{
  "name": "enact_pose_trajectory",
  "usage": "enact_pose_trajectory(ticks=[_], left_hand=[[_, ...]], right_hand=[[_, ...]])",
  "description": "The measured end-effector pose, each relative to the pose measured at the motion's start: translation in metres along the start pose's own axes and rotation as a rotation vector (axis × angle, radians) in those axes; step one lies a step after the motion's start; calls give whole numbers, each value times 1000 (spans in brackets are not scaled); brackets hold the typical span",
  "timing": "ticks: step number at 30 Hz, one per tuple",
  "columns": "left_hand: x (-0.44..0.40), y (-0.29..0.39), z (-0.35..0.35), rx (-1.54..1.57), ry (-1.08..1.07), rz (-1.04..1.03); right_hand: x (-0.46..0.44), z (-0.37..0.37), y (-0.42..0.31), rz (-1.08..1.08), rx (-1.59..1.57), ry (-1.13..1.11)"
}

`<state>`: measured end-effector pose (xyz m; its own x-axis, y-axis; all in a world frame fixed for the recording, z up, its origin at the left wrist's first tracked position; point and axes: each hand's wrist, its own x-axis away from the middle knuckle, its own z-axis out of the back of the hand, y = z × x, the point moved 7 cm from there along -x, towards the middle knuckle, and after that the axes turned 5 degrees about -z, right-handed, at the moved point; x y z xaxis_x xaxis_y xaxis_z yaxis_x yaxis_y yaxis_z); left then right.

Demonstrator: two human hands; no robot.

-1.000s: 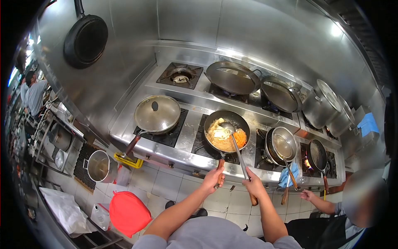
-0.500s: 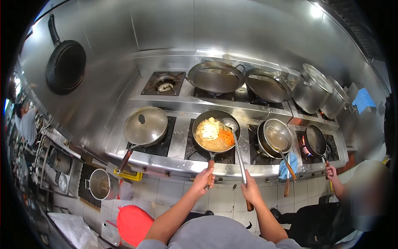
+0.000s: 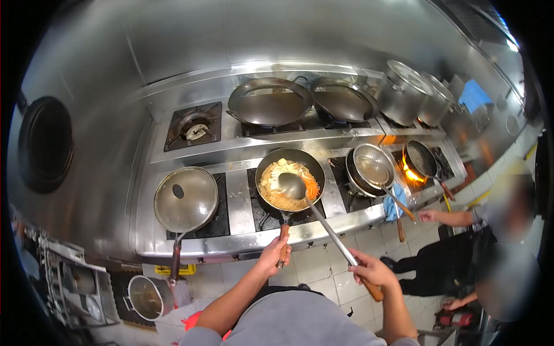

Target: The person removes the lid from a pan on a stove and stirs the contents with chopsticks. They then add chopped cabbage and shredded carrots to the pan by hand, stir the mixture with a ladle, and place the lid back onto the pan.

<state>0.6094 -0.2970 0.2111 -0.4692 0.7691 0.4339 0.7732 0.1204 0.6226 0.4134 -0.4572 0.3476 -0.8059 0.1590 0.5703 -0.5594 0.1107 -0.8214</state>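
My left hand (image 3: 273, 256) is closed around the wooden handle of a deep frying pan (image 3: 317, 168) on the front middle burner. Inside the pan lies pale, noodle-like food (image 3: 273, 196) with shredded carrot (image 3: 312, 188) at the right and whitish pieces at the top. My right hand (image 3: 371, 269) grips the long shaft of a ladle (image 3: 329, 228) close to its wooden end. The ladle's bowl is over the food near the pan's middle and hides part of it.
A lidded pan (image 3: 186, 202) stands left; stacked pans with a strainer (image 3: 374, 164) stand right. Flames (image 3: 411, 173) show under a small pan (image 3: 421, 160). Two big woks (image 3: 271, 106) and tall pots (image 3: 398, 98) line the back. A co-worker's hand (image 3: 428, 215) is at right.
The ladle's bowl has moved from the pan's upper right edge to its middle, and my right hand has shifted right. At right, the co-worker's hand has let go of the small pan. The view has shifted.
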Motion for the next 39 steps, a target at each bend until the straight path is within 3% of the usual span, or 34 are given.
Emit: enact_pose_trajectory(ticks=[5, 7, 9, 12, 14, 15, 17, 19, 20, 21, 25, 26, 28, 29, 31, 35, 39], left_hand=[[4, 12, 23, -86, -10, 58], [9, 16, 30, -123, -7, 57], [12, 22, 28, -149, -4, 35], [32, 31, 29, -275, 10, -6], [50, 52, 36, -639, 49, -262], [58, 58, 43, -651, 44, -249], [87, 122, 43, -932, 64, -443], [98, 194, 68, -1105, 163, -802], [107, 227, 80, -1109, 278, -795], [108, 261, 107, -1374, 372, -945], [98, 344, 159, -1832, 626, -909], [92, 351, 170, -1830, 623, -915], [68, 352, 191, -1890, 502, -808], [65, 357, 196, -1887, 496, -817], [51, 351, 207, -1772, 323, -619], [64, 344, 172, -1942, 190, -617], [50, 346, 176, -1969, 123, -628]], right_hand=[[-12, -29, 5, -94, -83, 51], [-7, -38, -8, -52, 243, 353], [-9, -51, -5, -60, 232, 365], [-25, -70, 6, 21, -233, 144], [-39, -75, 9, -15, -246, 115], [-45, -80, 13, -58, -247, 83], [-49, -89, 12, -51, -233, 124], [-39, -94, -1, -55, -61, 309], [-39, -98, 2, -53, -65, 314], [-35, -95, 4, -9, -3, 409], [-34, -80, 40, 147, 200, 626], [-34, -80, 48, 150, 201, 632], [-27, -79, 52, 162, 601, 842], [-33, -78, 64, 163, 601, 852], [-50, -76, 92, 209, 571, 924], [-89, -88, 122, 168, 592, 915], [-87, -88, 117, 317, 292, 948]])
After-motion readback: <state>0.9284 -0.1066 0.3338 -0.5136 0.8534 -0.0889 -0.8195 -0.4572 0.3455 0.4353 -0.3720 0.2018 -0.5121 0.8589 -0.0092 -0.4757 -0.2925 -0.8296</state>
